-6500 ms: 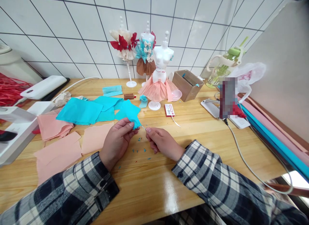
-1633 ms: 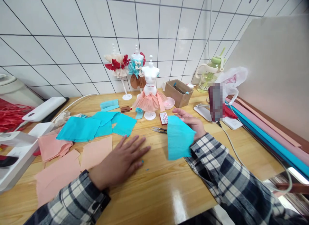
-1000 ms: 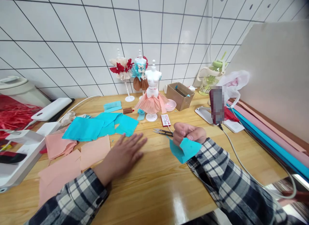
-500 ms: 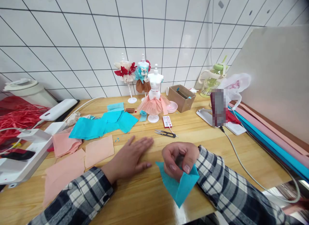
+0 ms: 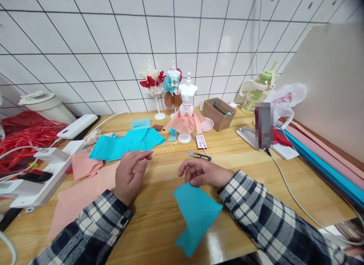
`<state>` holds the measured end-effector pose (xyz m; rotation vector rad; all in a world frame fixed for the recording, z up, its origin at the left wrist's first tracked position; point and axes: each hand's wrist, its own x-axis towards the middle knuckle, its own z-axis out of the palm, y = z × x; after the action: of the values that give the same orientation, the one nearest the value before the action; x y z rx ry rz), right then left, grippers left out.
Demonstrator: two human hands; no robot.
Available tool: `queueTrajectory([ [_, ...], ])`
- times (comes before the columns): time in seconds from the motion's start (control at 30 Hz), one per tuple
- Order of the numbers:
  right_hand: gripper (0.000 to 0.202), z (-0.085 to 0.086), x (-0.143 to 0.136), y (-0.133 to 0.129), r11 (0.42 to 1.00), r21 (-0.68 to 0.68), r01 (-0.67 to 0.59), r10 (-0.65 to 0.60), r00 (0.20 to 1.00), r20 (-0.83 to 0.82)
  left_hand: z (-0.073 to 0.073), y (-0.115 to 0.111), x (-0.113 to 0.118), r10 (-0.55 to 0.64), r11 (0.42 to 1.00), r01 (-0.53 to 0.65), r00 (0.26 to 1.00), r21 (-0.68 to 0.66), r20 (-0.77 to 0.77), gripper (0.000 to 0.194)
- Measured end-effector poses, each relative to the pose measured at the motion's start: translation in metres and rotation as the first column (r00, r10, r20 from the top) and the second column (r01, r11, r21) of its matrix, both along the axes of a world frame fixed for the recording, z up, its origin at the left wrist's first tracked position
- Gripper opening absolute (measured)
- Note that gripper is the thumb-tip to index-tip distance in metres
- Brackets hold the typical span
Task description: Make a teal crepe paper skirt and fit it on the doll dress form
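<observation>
My right hand point(image 5: 203, 172) pinches the top of a piece of turquoise crepe paper point(image 5: 197, 212), which hangs down over the front of the table. To the left, my left hand point(image 5: 131, 175) is loosely curved over the table with the thumb apart from the fingers and nothing in it. It partly covers the peach paper sheets point(image 5: 76, 196). Beyond it lies a spread of turquoise paper pieces point(image 5: 113, 146). Thread snips point(image 5: 199, 156) lie just behind my right hand. Farther back stands a small white dress form point(image 5: 187, 94) with a peach paper skirt point(image 5: 184, 120).
Two dressed forms point(image 5: 155, 82) stand by the tiled wall. A cardboard box point(image 5: 223, 119) and a pink dish point(image 5: 208, 124) are beside the peach skirt. At left are a power strip point(image 5: 57, 174) and red shreds point(image 5: 31, 143); at right, a phone point(image 5: 263, 126) with a cable.
My left hand has drawn back leftward and lifted from lying flat. My right hand has turned over, and the turquoise paper now hangs more unfolded. The view has shifted slightly.
</observation>
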<state>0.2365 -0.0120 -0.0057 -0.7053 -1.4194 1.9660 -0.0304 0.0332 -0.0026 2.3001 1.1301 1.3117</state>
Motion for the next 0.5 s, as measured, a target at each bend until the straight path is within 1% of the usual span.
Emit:
queueTrajectory([
  [0.03, 0.030, -0.002, -0.002, 0.003, 0.992, 0.108, 0.069, -0.086, 0.983, 0.163, 0.001, -0.009, -0.001, -0.040, 0.996, 0.040, 0.999, 0.077, 0.003, 0.028],
  [0.07, 0.024, -0.004, -0.004, 0.006, 0.963, 0.237, 0.129, -0.199, 0.933, 0.300, 0.002, -0.019, 0.000, -0.122, 0.981, 0.126, 0.992, 0.145, -0.040, 0.025],
  [0.1, 0.022, -0.007, -0.007, 0.008, 0.919, 0.354, 0.172, -0.314, 0.864, 0.394, 0.004, -0.029, 0.002, -0.195, 0.965, 0.214, 0.972, 0.150, -0.133, 0.022],
  [0.13, 0.023, -0.010, -0.010, 0.010, 0.867, 0.455, 0.204, -0.420, 0.790, 0.447, 0.006, -0.039, 0.006, -0.243, 0.954, 0.276, 0.940, 0.116, -0.239, 0.019],
  [0.17, 0.026, -0.013, -0.013, 0.011, 0.815, 0.538, 0.215, -0.505, 0.718, 0.479, 0.007, -0.047, 0.011, -0.298, 0.937, 0.341, 0.894, 0.074, -0.335, 0.020],
  [0.2, 0.029, -0.014, -0.015, 0.012, 0.771, 0.600, 0.215, -0.567, 0.659, 0.494, 0.008, -0.053, 0.017, -0.370, 0.907, 0.419, 0.832, 0.032, -0.413, 0.023],
  [0.23, 0.031, -0.016, -0.016, 0.013, 0.731, 0.648, 0.212, -0.617, 0.612, 0.495, 0.009, -0.056, 0.024, -0.447, 0.866, 0.500, 0.757, -0.017, -0.476, 0.026],
  [0.27, 0.033, -0.016, -0.016, 0.015, 0.693, 0.690, 0.210, -0.657, 0.577, 0.485, 0.009, -0.055, 0.031, -0.504, 0.828, 0.555, 0.680, -0.075, -0.532, 0.027],
  [0.3, 0.033, -0.015, -0.014, 0.017, 0.655, 0.725, 0.210, -0.691, 0.554, 0.464, 0.009, -0.052, 0.037, -0.503, 0.836, 0.532, 0.649, -0.132, -0.570, 0.027],
  [0.4, 0.026, -0.012, -0.002, 0.021, 0.555, 0.800, 0.226, -0.770, 0.504, 0.392, 0.005, -0.035, 0.044, -0.481, 0.866, 0.450, 0.630, -0.217, -0.610, 0.031],
  [0.43, 0.023, -0.010, 0.004, 0.022, 0.537, 0.817, 0.210, -0.786, 0.475, 0.395, 0.004, -0.030, 0.043, -0.468, 0.877, 0.419, 0.631, -0.236, -0.619, 0.036],
  [0.47, 0.020, -0.009, 0.010, 0.023, 0.532, 0.828, 0.178, -0.798, 0.433, 0.420, 0.003, -0.026, 0.041, -0.453, 0.888, 0.386, 0.636, -0.251, -0.624, 0.040],
  [0.5, 0.018, -0.008, 0.016, 0.023, 0.541, 0.832, 0.126, -0.800, 0.382, 0.462, 0.002, -0.023, 0.039, -0.440, 0.897, 0.353, 0.641, -0.267, -0.629, 0.045],
])
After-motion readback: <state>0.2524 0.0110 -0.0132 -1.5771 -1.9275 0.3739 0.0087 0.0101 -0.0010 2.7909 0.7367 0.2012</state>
